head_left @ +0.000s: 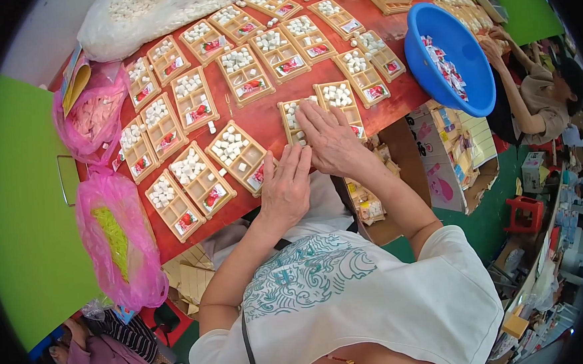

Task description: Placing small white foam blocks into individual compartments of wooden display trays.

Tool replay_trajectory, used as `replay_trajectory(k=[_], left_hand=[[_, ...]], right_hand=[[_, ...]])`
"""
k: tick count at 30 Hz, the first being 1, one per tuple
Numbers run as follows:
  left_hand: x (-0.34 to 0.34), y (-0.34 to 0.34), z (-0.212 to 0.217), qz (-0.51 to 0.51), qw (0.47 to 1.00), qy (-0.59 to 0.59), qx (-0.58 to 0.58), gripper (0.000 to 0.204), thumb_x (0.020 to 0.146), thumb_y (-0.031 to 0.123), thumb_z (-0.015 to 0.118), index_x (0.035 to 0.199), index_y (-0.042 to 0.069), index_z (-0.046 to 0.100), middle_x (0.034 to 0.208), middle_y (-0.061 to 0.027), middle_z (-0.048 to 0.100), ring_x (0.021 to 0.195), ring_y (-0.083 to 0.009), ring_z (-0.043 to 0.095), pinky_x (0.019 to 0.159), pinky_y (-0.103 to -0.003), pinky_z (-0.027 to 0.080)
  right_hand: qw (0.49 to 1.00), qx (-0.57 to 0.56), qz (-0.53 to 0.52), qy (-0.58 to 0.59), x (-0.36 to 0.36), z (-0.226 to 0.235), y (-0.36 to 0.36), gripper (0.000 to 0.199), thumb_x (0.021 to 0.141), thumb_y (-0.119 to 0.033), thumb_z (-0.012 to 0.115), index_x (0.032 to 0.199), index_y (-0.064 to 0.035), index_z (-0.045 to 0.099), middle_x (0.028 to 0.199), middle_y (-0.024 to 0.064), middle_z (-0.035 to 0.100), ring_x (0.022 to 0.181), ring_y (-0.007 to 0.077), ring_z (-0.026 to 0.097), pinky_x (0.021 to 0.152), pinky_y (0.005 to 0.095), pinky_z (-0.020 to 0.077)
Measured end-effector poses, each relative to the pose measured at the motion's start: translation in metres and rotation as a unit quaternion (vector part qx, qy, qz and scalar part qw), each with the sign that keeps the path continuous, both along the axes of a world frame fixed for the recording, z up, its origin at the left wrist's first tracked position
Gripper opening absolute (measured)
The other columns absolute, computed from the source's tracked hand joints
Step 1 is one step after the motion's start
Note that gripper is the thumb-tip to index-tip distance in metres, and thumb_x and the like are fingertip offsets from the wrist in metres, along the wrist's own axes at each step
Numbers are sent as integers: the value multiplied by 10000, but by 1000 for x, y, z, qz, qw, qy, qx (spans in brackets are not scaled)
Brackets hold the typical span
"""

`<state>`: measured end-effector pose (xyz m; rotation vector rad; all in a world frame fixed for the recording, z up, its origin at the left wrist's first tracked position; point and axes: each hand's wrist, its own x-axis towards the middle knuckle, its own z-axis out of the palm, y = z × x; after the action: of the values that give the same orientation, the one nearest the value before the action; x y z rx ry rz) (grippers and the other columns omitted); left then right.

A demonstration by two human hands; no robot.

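Observation:
At the table's near edge, my right hand (332, 136) lies over a small tan compartment tray (287, 107) of white cubes, fingers stretched out and partly hiding it. Just left of it, my left hand (286, 185) has its fingers extended, the tips by that tray's near end. Whether either hand presses on something small underneath cannot be seen. Another tray (338, 96) with white cubes stands right beside, close to my right fingers. To the left of my left hand sits a tray (238, 160) with white cubes and a strawberry-printed packet (256, 176).
Several more filled trays (245, 71) spread over the red table (393, 99). A blue basin (422, 24) holds small packets. Pink plastic bags (81, 188) hang at the left edge; a large clear bag (102, 33) of white cubes lies behind. A person (533, 100) works at the right; cartons (445, 179) stand below.

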<state>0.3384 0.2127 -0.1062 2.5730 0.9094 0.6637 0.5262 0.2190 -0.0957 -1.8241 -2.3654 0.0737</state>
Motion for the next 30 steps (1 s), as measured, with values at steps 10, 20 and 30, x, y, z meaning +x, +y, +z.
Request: replay_trajectory(k=[10, 20, 30], left_hand=[[2, 2, 0, 5, 1000, -10, -13, 536, 873, 119, 613, 1373, -19, 478, 1380, -210, 500, 1288, -346, 504, 1108, -559, 277], [-8, -7, -4, 42, 999, -23, 23, 458, 846, 111, 623, 1290, 16, 567, 1365, -171, 516, 1303, -333, 478, 1111, -593, 231], [-6, -8, -3, 76, 996, -28, 44, 314, 823, 155, 645, 1126, 72, 654, 1353, -138, 523, 1324, -329, 433, 1103, -638, 160]], right_hand=[[999, -3, 12, 49, 6, -2, 6, 725, 864, -313, 594, 1445, 50, 356, 1552, 246, 281, 1445, 368, 286, 1143, 530, 239], [993, 66, 28, 89, 1, 14, -1, 575, 838, -216, 651, 1352, -11, 495, 1480, 188, 415, 1377, 334, 394, 1106, 502, 278], [987, 145, 36, 50, -2, -10, 4, 90, 778, -92, 684, 858, -103, 644, 940, 31, 551, 979, 219, 548, 994, 425, 334]])
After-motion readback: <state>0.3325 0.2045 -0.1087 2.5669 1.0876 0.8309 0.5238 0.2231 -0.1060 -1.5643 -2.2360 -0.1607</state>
